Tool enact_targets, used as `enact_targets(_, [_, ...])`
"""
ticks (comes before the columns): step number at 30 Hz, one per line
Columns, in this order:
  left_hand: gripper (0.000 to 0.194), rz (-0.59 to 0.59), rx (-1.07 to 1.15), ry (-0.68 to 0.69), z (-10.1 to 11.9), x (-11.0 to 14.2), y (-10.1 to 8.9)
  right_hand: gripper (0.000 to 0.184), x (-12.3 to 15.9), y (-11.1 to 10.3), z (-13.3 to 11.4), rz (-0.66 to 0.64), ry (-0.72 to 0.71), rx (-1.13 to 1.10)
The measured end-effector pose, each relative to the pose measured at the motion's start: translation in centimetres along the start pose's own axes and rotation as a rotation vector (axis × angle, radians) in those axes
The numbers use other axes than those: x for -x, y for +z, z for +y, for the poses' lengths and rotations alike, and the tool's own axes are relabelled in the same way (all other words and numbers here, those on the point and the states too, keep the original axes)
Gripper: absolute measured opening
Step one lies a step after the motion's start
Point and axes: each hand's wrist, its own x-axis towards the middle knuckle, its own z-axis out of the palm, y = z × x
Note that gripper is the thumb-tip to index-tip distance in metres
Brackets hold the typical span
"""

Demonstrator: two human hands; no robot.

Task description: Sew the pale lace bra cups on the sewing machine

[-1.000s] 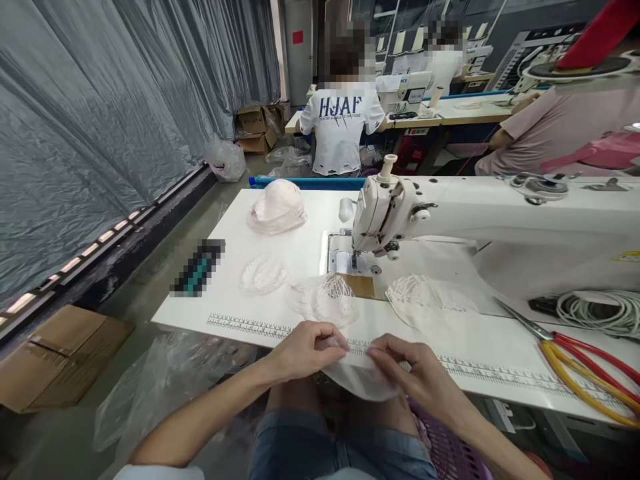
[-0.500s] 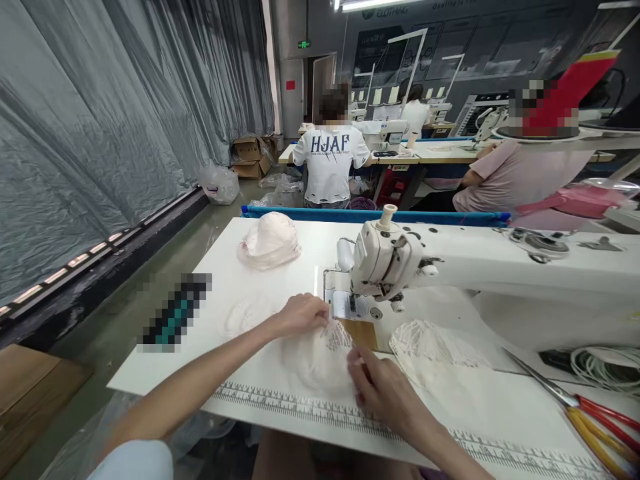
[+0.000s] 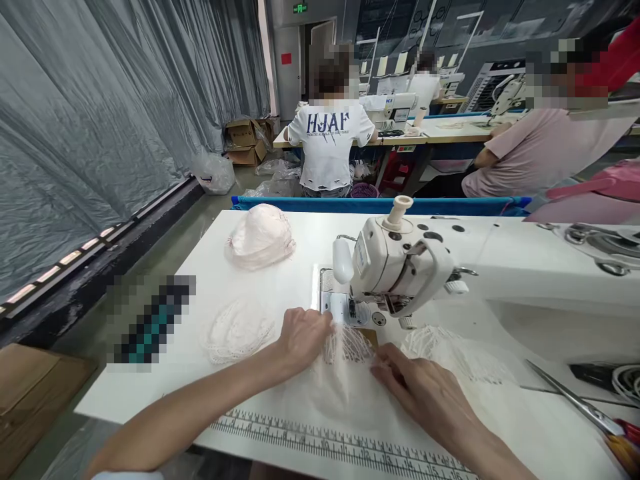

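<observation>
A sheer white lace-edged fabric piece (image 3: 345, 373) lies in front of the sewing machine (image 3: 387, 260), its lace edge close to the presser foot. My left hand (image 3: 306, 339) is closed on the fabric's upper left edge, near the metal needle plate (image 3: 336, 305). On the opposite side, my right hand (image 3: 417, 383) pinches the lace at its right end. The fabric stretches between both hands and drapes toward the printed ruler (image 3: 300, 433). My fingertips partly hide the gripped edges.
A pale pink gathered cap-like piece (image 3: 263, 237) sits at the table's back left. White lace (image 3: 237, 330) lies left of my hands, and more lace (image 3: 450, 353) lies right. Scissors (image 3: 575, 399) rest at the right. Co-workers (image 3: 327, 147) sit beyond the blue-edged table.
Both hands have brought the fabric closer to the presser foot, and its lace edge is now spread wider between them. The camera view has tilted down and moved closer.
</observation>
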Motion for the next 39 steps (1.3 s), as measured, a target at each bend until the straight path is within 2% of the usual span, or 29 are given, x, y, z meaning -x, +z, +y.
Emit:
enact_targets(6, [0.026, 0.052, 0.122, 0.013, -0.8, -0.2, -0.7, 0.024, -1.1, -0.5, -1.0, 0.103, -0.076, -0.010])
enact_targets(13, [0.020, -0.013, 0.138, -0.018, -1.3, -1.2, 0.7, 0.020, -1.6, 0.5, 0.0, 0.084, -0.134, 0.109])
enact_targets(17, [0.019, -0.036, 0.124, -0.031, -1.3, -1.3, 0.8, 0.020, -1.8, 0.2, -0.8, 0.244, -0.165, 0.167])
enact_targets(20, [0.017, -0.062, 0.104, -0.043, -1.2, -1.4, 0.6, 0.020, -2.3, 0.0, -2.0, 0.332, -0.295, 0.143])
enact_targets(24, [0.012, -0.068, 0.119, -0.026, -1.3, -1.4, 0.5, 0.022, -2.9, 0.7, -2.5, 0.292, -0.498, 0.103])
enact_targets(30, [0.014, -0.080, 0.154, 0.009, -1.8, -1.7, 0.6, 0.030, -2.8, 1.6, -1.4, 0.232, -0.521, 0.099])
enact_targets(32, [0.014, -0.038, 0.105, 0.003, -1.7, -1.5, 0.5, 0.031, -2.8, 1.6, -1.3, 0.229, -0.526, 0.092])
enact_targets(34, [0.014, 0.100, 0.013, 0.053, -1.4, -0.9, 0.4, 0.033, -2.8, 1.6, -1.3, 0.234, -0.528, 0.080])
enact_targets(37, [0.026, 0.325, -0.071, 0.305, -0.9, 0.5, 0.4, 0.036, -2.8, 1.6, -1.3, 0.243, -0.516, 0.062])
enact_targets(39, [0.026, 0.350, -0.057, 0.456, -0.6, 1.2, 0.5, 0.037, -2.6, 1.7, -1.1, 0.248, -0.507, 0.060])
